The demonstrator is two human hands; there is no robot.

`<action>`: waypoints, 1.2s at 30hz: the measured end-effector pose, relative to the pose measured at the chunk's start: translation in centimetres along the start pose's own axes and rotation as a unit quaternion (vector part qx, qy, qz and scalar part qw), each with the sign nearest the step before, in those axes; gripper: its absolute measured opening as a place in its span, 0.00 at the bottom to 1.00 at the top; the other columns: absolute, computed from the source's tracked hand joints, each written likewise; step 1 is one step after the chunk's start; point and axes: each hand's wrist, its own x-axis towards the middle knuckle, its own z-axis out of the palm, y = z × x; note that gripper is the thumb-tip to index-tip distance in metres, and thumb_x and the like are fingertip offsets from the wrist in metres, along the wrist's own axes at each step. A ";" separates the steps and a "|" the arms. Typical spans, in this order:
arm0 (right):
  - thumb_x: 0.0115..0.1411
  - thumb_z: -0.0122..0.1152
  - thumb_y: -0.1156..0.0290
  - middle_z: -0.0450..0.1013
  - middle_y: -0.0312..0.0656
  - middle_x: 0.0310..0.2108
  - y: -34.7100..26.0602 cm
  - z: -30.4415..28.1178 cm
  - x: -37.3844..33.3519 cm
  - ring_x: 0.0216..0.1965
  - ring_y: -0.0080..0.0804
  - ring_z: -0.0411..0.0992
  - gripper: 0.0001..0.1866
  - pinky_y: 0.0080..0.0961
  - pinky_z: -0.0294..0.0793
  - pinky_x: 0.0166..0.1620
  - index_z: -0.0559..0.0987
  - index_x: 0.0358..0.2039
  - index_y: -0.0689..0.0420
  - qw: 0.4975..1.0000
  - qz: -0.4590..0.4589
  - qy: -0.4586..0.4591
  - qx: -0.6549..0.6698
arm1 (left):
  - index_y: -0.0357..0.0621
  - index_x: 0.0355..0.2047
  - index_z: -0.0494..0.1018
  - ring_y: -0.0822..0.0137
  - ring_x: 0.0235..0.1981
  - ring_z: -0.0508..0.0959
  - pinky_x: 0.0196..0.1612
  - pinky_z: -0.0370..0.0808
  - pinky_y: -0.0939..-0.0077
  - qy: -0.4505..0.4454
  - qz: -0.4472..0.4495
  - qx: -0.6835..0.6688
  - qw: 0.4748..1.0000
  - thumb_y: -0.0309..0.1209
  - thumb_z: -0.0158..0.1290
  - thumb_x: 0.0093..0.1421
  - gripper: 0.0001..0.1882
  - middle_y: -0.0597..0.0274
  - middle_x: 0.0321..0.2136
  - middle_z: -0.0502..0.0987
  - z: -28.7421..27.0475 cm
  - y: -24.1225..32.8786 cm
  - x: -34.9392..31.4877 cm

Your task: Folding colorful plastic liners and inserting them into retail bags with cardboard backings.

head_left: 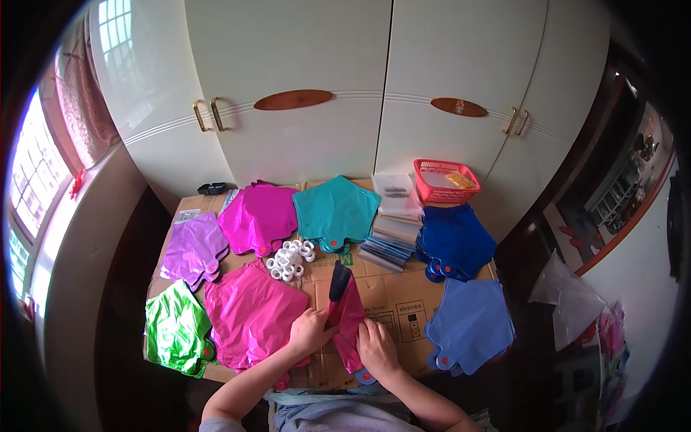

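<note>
A folded piece of pink foil (pixel 348 327), which looks like a flat foil balloon, stands between my hands above the cardboard. My left hand (pixel 313 330) is closed on its left edge. On the opposite side my right hand (pixel 376 347) grips the foil lower down, fingers bent around it. A black, rounded strip (pixel 340 281) rises from the top of the pink foil; its kind is unclear, and its lower end is hidden. Beside my left forearm lies a stack of pink foil balloons (pixel 255 313). White plastic rings (pixel 289 261) sit in a heap beyond my left hand.
More flat foil stacks surround the cardboard (pixel 389 291): green (pixel 176 327), lilac (pixel 194 248), magenta (pixel 258 216), teal (pixel 337 212), dark blue (pixel 457 241) and light blue (pixel 471 325). Strips (pixel 389 245), a clear box (pixel 396 193) and a red basket (pixel 445 189) stand near the white cabinet (pixel 288 57).
</note>
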 end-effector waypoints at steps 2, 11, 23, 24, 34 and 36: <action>0.53 0.50 0.72 0.69 0.50 0.43 0.0 -0.1 0.0 0.44 0.40 0.68 0.16 0.29 0.68 0.50 0.72 0.42 0.66 1.000 0.004 -0.002 0.004 | 0.39 0.21 0.69 0.52 0.33 0.74 0.37 0.73 0.60 0.011 0.016 -0.002 1.000 0.41 0.62 0.43 0.19 0.54 0.22 0.72 0.1 0.0 0.0; 0.51 0.54 0.72 0.69 0.49 0.43 0.2 -0.4 0.4 0.45 0.41 0.67 0.16 0.31 0.69 0.48 0.72 0.41 0.64 0.999 0.001 0.007 0.034 | 0.43 0.29 0.72 0.54 0.36 0.74 0.41 0.72 0.62 -0.020 0.009 -0.031 0.999 0.38 0.60 0.46 0.14 0.57 0.25 0.75 -0.7 0.3 -0.1; 0.48 0.56 0.73 0.70 0.45 0.43 1.3 -0.3 0.2 0.44 0.41 0.68 0.15 0.36 0.69 0.46 0.74 0.38 0.62 0.996 -0.011 0.013 0.091 | 0.43 0.30 0.73 0.57 0.32 0.74 0.38 0.73 0.67 0.045 0.144 -0.040 0.988 0.27 0.56 0.43 0.11 0.61 0.25 0.75 -0.3 0.2 -0.7; 0.48 0.56 0.73 0.70 0.44 0.43 1.6 -0.3 0.0 0.44 0.40 0.68 0.15 0.36 0.68 0.46 0.74 0.38 0.61 0.995 -0.009 0.002 0.099 | 0.43 0.30 0.73 0.58 0.32 0.74 0.38 0.73 0.68 0.045 0.162 -0.036 0.985 0.26 0.56 0.43 0.11 0.61 0.26 0.76 0.0 0.1 -0.8; 0.49 0.57 0.57 0.67 0.35 0.48 2.2 -0.5 -1.4 0.51 0.36 0.63 0.24 0.37 0.60 0.49 0.72 0.47 0.50 0.997 0.026 -0.033 0.062 | 0.45 0.30 0.73 0.64 0.40 0.75 0.41 0.74 0.71 0.000 0.313 0.056 0.948 0.29 0.50 0.46 0.09 0.64 0.39 0.77 -0.7 -0.3 -1.4; 0.48 0.58 0.55 0.64 0.34 0.52 2.5 -0.5 -1.6 0.52 0.36 0.61 0.27 0.40 0.59 0.50 0.71 0.49 0.50 0.996 0.024 -0.066 0.056 | 0.45 0.31 0.73 0.65 0.40 0.74 0.42 0.74 0.71 -0.011 0.333 0.069 0.940 0.30 0.50 0.47 0.10 0.64 0.41 0.76 -1.0 -0.3 -1.2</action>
